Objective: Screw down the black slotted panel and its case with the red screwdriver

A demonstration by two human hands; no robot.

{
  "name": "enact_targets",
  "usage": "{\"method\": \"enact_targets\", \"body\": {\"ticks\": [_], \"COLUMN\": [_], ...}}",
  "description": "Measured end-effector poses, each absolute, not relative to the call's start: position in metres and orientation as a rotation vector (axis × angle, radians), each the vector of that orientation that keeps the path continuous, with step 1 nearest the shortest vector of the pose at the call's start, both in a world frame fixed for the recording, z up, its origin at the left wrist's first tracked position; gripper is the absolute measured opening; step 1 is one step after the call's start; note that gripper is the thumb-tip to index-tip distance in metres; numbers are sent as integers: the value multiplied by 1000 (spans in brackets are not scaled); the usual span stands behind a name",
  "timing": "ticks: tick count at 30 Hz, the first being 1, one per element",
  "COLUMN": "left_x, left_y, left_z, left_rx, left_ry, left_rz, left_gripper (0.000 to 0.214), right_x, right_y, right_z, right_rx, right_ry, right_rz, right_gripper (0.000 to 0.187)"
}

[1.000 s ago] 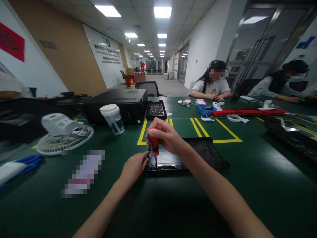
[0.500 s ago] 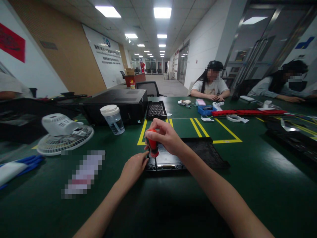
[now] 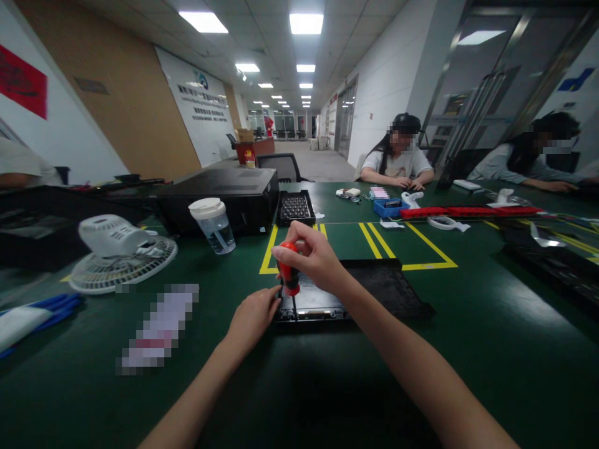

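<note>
My right hand (image 3: 316, 254) is closed around the red and black handle of a screwdriver (image 3: 291, 279). The screwdriver stands nearly upright, its thin shaft reaching down to the near left corner of a flat panel (image 3: 321, 303) with a silvery face and dark frame. At the panel's left edge, my left hand (image 3: 253, 313) grips it, with the fingertips partly hidden. A black cover-like piece (image 3: 390, 288) lies flat and joins or touches the panel on the right; which of the two I cannot tell. My right hand hides part of the panel.
A lidded water cup (image 3: 214, 227), a black computer case (image 3: 218, 193) and a white fan (image 3: 116, 249) stand to the left. Behind the panel sits a black tray of small parts (image 3: 296, 207). A blue box (image 3: 389, 207) is farther right, near a seated person (image 3: 397, 156).
My right hand has shifted its fingers slightly on the screwdriver handle, which leans a little differently. My left hand and the panel have stayed in place.
</note>
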State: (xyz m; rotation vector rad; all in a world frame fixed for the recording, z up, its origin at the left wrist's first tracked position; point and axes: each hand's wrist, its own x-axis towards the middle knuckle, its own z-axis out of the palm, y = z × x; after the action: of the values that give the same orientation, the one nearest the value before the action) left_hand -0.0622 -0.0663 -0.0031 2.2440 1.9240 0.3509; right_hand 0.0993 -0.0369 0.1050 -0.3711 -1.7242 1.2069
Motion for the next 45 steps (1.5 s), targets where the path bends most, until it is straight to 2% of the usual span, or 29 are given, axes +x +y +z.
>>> {"method": "enact_targets", "body": {"ticks": [24,45], "left_x": [-61,-58], "left_y": [-65,-68], "left_z": [-4,3], "left_rx": [2244,2222], "left_ry": [1917,1926], "left_rz": [345,320], "left_gripper": [29,26], "right_x": [98,96], "right_y": [-48,-55], "right_z": [106,106], "right_rx": [-699,-780], "right_ry": [-1748,-1678], "right_rz": [667,284], "right_gripper": [38,44]}}
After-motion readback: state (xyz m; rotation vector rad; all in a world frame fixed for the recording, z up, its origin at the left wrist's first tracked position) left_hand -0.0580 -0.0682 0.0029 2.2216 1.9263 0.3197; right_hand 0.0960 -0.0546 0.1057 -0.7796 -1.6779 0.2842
